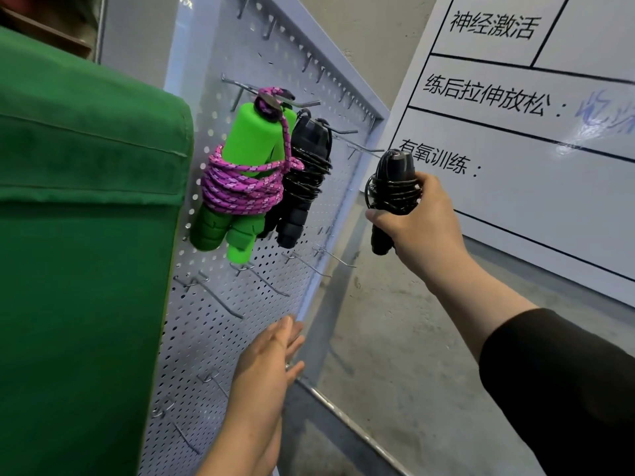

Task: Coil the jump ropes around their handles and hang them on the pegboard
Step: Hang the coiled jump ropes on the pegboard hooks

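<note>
Two ropes are already up, and the right hand (417,218) grips the coiled black jump rope (391,194) near a free hook (366,150) on the pegboard (220,338), left hand (271,359) open and idle, so looks like slipping its loop over that hook comes next.

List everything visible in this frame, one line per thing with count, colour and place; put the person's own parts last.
pegboard: one, pale grey, perforated, centre-left, tilted in view.
metal hooks: many, silver, across the pegboard.
green-handled jump rope: one, purple cord coiled round green handles, hanging from an upper hook.
hung black jump rope: one, black, hanging just right of the green one.
held black jump rope: one, black, coiled, at the pegboard's right edge.
whiteboard: one, white, black grid and writing, right.
green cushion: one, left foreground.
concrete wall: grey, behind.
left hand: open, near the pegboard's lower edge.
right hand: grips the held black jump rope; black sleeve.
</note>
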The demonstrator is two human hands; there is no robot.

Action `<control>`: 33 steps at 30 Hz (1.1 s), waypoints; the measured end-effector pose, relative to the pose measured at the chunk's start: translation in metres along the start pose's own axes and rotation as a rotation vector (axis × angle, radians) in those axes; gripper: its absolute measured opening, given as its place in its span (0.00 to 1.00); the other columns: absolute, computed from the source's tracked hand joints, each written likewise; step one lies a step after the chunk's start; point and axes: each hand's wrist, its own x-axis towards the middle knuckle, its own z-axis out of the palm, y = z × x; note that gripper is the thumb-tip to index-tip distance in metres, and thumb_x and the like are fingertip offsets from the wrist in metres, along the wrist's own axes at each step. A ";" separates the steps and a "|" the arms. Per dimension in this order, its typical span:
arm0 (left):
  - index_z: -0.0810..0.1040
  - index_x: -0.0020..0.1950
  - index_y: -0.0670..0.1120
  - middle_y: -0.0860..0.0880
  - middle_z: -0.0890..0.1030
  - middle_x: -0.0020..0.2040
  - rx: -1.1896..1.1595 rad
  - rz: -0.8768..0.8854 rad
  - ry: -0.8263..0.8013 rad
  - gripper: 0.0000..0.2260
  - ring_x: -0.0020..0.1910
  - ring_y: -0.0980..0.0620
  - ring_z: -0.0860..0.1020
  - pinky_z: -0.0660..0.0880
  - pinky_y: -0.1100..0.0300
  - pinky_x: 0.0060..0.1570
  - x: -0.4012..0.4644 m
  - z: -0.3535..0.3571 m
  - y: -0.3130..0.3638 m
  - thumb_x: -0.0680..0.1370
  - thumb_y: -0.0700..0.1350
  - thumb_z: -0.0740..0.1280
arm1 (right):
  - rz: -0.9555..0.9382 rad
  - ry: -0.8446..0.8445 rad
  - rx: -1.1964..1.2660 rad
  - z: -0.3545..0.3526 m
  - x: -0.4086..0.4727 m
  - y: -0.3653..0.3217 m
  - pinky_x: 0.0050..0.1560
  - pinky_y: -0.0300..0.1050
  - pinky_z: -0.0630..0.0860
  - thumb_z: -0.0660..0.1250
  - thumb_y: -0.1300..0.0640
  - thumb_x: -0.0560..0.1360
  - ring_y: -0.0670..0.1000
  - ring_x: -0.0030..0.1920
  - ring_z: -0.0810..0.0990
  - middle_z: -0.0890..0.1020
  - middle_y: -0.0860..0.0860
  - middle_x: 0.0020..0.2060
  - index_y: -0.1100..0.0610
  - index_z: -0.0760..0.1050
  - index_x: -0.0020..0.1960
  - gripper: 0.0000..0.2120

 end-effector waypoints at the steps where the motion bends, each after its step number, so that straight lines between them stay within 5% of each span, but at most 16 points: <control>1: 0.79 0.59 0.55 0.54 0.83 0.61 -0.007 -0.011 0.006 0.10 0.61 0.56 0.81 0.78 0.51 0.62 0.000 0.000 0.000 0.83 0.54 0.60 | -0.009 0.001 0.001 0.000 0.001 -0.002 0.57 0.49 0.75 0.78 0.49 0.71 0.51 0.57 0.76 0.75 0.50 0.62 0.49 0.66 0.73 0.35; 6: 0.80 0.58 0.56 0.55 0.84 0.60 -0.013 -0.023 0.008 0.10 0.60 0.56 0.82 0.78 0.49 0.62 0.000 0.000 0.000 0.83 0.54 0.61 | -0.025 -0.016 -0.025 0.003 0.006 -0.008 0.54 0.48 0.74 0.78 0.50 0.71 0.51 0.55 0.77 0.74 0.50 0.62 0.50 0.66 0.73 0.34; 11: 0.80 0.58 0.56 0.55 0.84 0.60 -0.020 -0.022 0.016 0.10 0.59 0.56 0.82 0.79 0.51 0.59 0.001 -0.002 0.001 0.83 0.55 0.60 | 0.011 -0.012 -0.008 0.010 0.009 -0.010 0.51 0.62 0.82 0.78 0.48 0.70 0.54 0.52 0.80 0.76 0.51 0.59 0.47 0.66 0.69 0.33; 16: 0.80 0.63 0.52 0.53 0.85 0.59 -0.050 -0.033 0.034 0.13 0.59 0.55 0.83 0.80 0.50 0.59 0.003 -0.004 0.001 0.83 0.53 0.60 | 0.023 -0.001 -0.007 0.011 0.010 -0.007 0.51 0.62 0.81 0.78 0.49 0.70 0.55 0.52 0.80 0.76 0.51 0.59 0.48 0.66 0.70 0.33; 33: 0.81 0.56 0.53 0.54 0.86 0.56 -0.084 -0.044 0.028 0.19 0.57 0.54 0.84 0.81 0.50 0.57 0.003 -0.009 0.005 0.72 0.60 0.64 | 0.072 0.010 0.098 0.028 0.020 -0.005 0.50 0.64 0.82 0.77 0.44 0.67 0.55 0.51 0.83 0.79 0.48 0.54 0.47 0.68 0.65 0.31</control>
